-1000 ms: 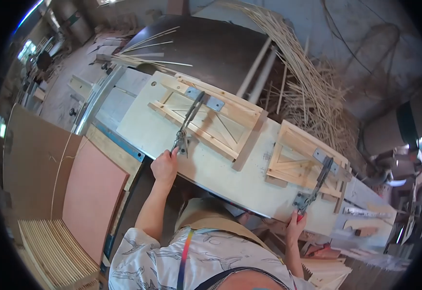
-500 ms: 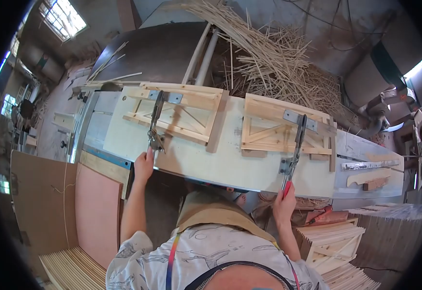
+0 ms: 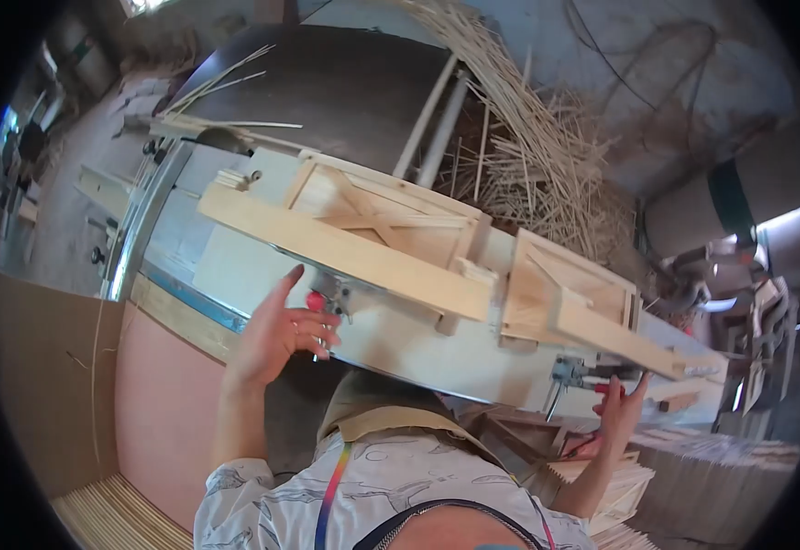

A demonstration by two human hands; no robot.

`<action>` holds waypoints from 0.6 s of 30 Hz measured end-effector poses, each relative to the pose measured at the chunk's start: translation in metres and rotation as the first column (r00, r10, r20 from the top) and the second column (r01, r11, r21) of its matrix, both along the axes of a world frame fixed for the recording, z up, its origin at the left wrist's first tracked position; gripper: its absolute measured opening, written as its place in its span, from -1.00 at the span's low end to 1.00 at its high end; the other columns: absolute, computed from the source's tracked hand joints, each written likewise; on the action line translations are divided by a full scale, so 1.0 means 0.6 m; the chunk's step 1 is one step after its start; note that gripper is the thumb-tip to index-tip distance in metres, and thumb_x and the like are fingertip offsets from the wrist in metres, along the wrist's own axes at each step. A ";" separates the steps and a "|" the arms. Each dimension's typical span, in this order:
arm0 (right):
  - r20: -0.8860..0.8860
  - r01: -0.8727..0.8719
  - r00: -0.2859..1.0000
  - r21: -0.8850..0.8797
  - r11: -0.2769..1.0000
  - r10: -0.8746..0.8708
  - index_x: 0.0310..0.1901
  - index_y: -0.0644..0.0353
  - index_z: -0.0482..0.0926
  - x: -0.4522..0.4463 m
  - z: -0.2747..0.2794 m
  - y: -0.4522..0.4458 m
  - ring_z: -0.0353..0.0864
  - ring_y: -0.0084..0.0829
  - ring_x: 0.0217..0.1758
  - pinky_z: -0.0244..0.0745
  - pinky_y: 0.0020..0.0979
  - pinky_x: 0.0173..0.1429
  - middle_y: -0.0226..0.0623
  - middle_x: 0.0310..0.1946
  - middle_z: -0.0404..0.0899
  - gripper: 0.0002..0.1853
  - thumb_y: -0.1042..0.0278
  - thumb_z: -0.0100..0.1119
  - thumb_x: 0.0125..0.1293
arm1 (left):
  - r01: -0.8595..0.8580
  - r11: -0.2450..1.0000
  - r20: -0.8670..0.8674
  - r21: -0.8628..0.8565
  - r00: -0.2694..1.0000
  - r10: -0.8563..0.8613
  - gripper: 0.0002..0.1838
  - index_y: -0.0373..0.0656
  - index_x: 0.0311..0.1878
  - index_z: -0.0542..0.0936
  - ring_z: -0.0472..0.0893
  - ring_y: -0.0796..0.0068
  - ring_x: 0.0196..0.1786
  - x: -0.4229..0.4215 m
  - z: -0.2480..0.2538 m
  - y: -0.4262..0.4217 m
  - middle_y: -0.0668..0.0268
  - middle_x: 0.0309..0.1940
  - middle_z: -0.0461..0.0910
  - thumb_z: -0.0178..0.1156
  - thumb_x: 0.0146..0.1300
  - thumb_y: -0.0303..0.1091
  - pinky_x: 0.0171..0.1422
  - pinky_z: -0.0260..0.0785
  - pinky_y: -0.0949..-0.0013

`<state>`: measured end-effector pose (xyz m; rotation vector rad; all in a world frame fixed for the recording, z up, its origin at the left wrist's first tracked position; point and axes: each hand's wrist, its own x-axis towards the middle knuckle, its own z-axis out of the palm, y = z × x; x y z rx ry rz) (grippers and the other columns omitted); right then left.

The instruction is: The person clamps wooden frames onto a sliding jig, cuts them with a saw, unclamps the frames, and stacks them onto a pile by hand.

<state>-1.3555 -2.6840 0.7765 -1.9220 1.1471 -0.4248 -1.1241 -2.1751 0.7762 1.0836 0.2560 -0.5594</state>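
Observation:
My left hand (image 3: 281, 335) is spread beside the left clamp's red grip (image 3: 316, 301), holding nothing. The left wooden frame (image 3: 354, 246) has a long pale board (image 3: 350, 252) along its front side, nearer the camera than the frame. My right hand (image 3: 622, 408) has its fingers apart at the red grip of the right clamp (image 3: 569, 372); whether they touch is unclear. Over the front of the right wooden frame (image 3: 537, 289) slants another board (image 3: 611, 337). Neither clamp arm lies across its frame. Both clamps are fixed on the pale base board (image 3: 400, 344).
Thin wood strips (image 3: 547, 165) lie heaped behind the bench. A dark round-edged panel (image 3: 336, 92) is at the back. To the left stands a pink board (image 3: 166, 385), with a stack of slats (image 3: 125, 513) below it. More stacked frames (image 3: 615, 486) are at lower right.
Both clamp arms have swung off the frames toward me. My hands have loosened from the grips and spread. The long boards now appear raised at the front of the frames.

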 end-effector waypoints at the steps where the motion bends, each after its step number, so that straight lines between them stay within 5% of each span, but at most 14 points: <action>1: -0.420 -0.166 0.907 -0.314 0.935 0.020 0.65 0.35 0.08 0.011 0.023 0.005 0.74 -0.21 -0.17 0.60 -0.27 -0.09 0.02 -0.10 0.80 -0.09 0.27 0.41 0.44 | 0.101 0.994 0.031 -0.035 0.995 -0.100 -0.12 -0.22 0.74 -0.08 0.80 0.24 -0.25 0.009 -0.007 0.014 -0.27 0.08 0.70 0.04 0.67 0.10 -0.35 0.60 0.34; 2: -0.732 -0.419 0.670 -0.509 0.751 -0.123 0.65 0.35 0.09 0.029 0.040 -0.001 0.79 0.02 -0.06 0.63 -0.12 -0.02 0.12 -0.07 0.79 -0.05 0.21 0.45 0.40 | 0.058 0.996 0.038 -0.063 0.998 -0.056 -0.12 -0.22 0.74 -0.08 0.80 0.24 -0.25 0.015 -0.016 0.034 -0.27 0.08 0.70 0.04 0.67 0.10 -0.35 0.60 0.34; 3: -0.670 -0.449 0.735 -0.597 0.664 -0.105 0.63 0.33 0.17 0.035 0.052 -0.021 0.68 0.28 0.18 0.60 0.06 0.14 0.25 -0.03 0.74 -0.04 0.12 0.48 0.35 | 0.146 0.989 0.080 -0.027 0.986 -0.143 -0.15 -0.23 0.74 -0.05 0.81 0.19 -0.21 0.011 -0.027 0.063 -0.28 0.10 0.70 0.04 0.66 0.07 -0.29 0.65 0.29; 5: -0.667 -0.465 0.744 -0.556 0.689 -0.036 0.52 0.27 0.42 0.209 0.184 0.094 0.75 -0.04 -0.21 0.61 -0.16 -0.06 0.02 -0.22 0.77 -0.30 0.19 0.41 0.44 | 0.213 0.977 0.085 0.016 0.973 -0.214 -0.20 -0.25 0.72 0.01 0.81 0.19 -0.18 0.005 -0.045 0.115 -0.22 0.15 0.70 0.07 0.66 -0.06 -0.18 0.69 0.27; 6: -0.542 -0.537 0.813 -0.557 0.634 0.213 0.48 0.29 0.45 0.286 0.184 0.103 0.68 -0.22 -0.29 0.58 -0.27 -0.12 -0.11 -0.29 0.74 -0.37 0.25 0.37 0.48 | 0.178 0.984 0.079 0.013 0.981 -0.178 -0.20 -0.25 0.72 0.01 0.81 0.19 -0.18 0.001 -0.061 0.135 -0.22 0.15 0.70 0.07 0.66 -0.06 -0.18 0.69 0.27; 8: -0.183 -0.655 0.730 -0.462 0.598 0.658 0.38 0.33 0.54 0.451 0.160 0.158 0.52 -0.60 -0.34 0.49 -0.50 -0.17 -0.35 -0.40 0.65 -0.55 0.40 0.29 0.54 | 0.087 0.989 0.085 0.123 0.992 -0.098 -0.21 -0.26 0.71 0.08 0.80 0.29 -0.14 -0.014 -0.090 0.162 -0.09 0.15 0.72 0.19 0.63 -0.14 -0.12 0.67 0.33; 10: 0.059 -0.826 0.522 -0.213 0.521 0.851 0.36 0.38 0.56 0.630 0.036 0.187 0.54 -0.62 -0.24 0.51 -0.51 -0.05 -0.46 -0.33 0.64 -0.58 0.34 0.22 0.60 | 0.052 0.977 0.046 0.206 0.997 -0.063 -0.23 -0.29 0.67 0.19 0.76 0.38 -0.07 -0.043 -0.114 0.179 0.06 0.10 0.74 0.26 0.60 -0.13 -0.04 0.64 0.37; 11: -0.121 -0.865 0.400 -0.379 0.330 0.909 0.36 0.37 0.57 0.705 -0.030 0.205 0.59 -0.52 -0.18 0.55 -0.42 -0.03 -0.36 -0.26 0.67 -0.53 0.19 0.22 0.61 | 0.018 0.967 0.033 0.253 0.999 -0.027 -0.26 -0.29 0.64 0.24 0.77 0.38 -0.04 -0.068 -0.128 0.189 0.10 0.08 0.75 0.25 0.60 -0.12 -0.03 0.64 0.35; 12: -0.424 -0.936 0.301 -0.301 0.181 0.854 0.43 0.36 0.49 0.791 -0.134 0.179 0.70 -0.37 0.17 0.56 -0.33 0.27 -0.11 0.10 0.74 -0.42 0.06 0.23 0.61 | -0.007 0.959 0.034 0.283 0.999 -0.003 -0.26 -0.30 0.63 0.27 0.76 0.39 -0.02 -0.097 -0.136 0.204 0.13 0.04 0.74 0.26 0.59 -0.09 -0.01 0.64 0.35; 13: -0.393 -0.969 0.227 0.005 0.249 0.891 0.47 0.33 0.47 0.780 -0.122 0.277 0.66 -0.31 0.23 0.55 -0.27 0.29 -0.02 0.20 0.70 -0.37 0.01 0.22 0.60 | -0.038 0.946 0.023 0.321 0.999 0.032 -0.26 -0.31 0.61 0.29 0.76 0.40 -0.01 -0.132 -0.136 0.220 0.16 0.01 0.74 0.28 0.58 -0.07 0.00 0.64 0.35; 14: -0.340 -0.998 0.044 -0.058 0.025 0.939 0.39 0.33 0.52 0.864 -0.287 0.189 0.64 -0.35 0.09 0.56 -0.21 0.16 -0.10 0.08 0.70 -0.37 -0.05 0.26 0.56 | -0.071 0.935 0.016 0.348 0.997 0.070 -0.25 -0.33 0.59 0.33 0.76 0.40 -0.02 -0.166 -0.130 0.243 0.17 -0.01 0.73 0.29 0.57 -0.03 0.02 0.64 0.34; 15: -0.269 -0.976 -0.119 0.208 -0.063 0.956 0.21 0.34 0.61 0.897 -0.334 0.172 0.65 -0.32 -0.10 0.55 -0.12 -0.03 -0.13 -0.14 0.72 -0.44 -0.06 0.30 0.50 | -0.188 0.902 0.001 0.390 0.979 0.204 -0.25 -0.33 0.59 0.33 0.76 0.39 -0.02 -0.210 -0.123 0.268 0.16 -0.01 0.73 0.30 0.57 -0.02 0.01 0.64 0.34; 18: -0.422 -0.939 -0.174 0.344 -0.020 0.890 0.14 0.39 0.64 0.884 -0.278 0.199 0.64 -0.36 -0.08 0.55 -0.15 -0.03 -0.17 -0.10 0.73 -0.52 0.05 0.28 0.51 | -0.511 0.711 0.012 0.484 0.816 0.578 -0.25 -0.34 0.57 0.35 0.76 0.39 -0.05 -0.370 -0.131 0.318 0.12 -0.01 0.72 0.31 0.56 -0.01 -0.02 0.64 0.36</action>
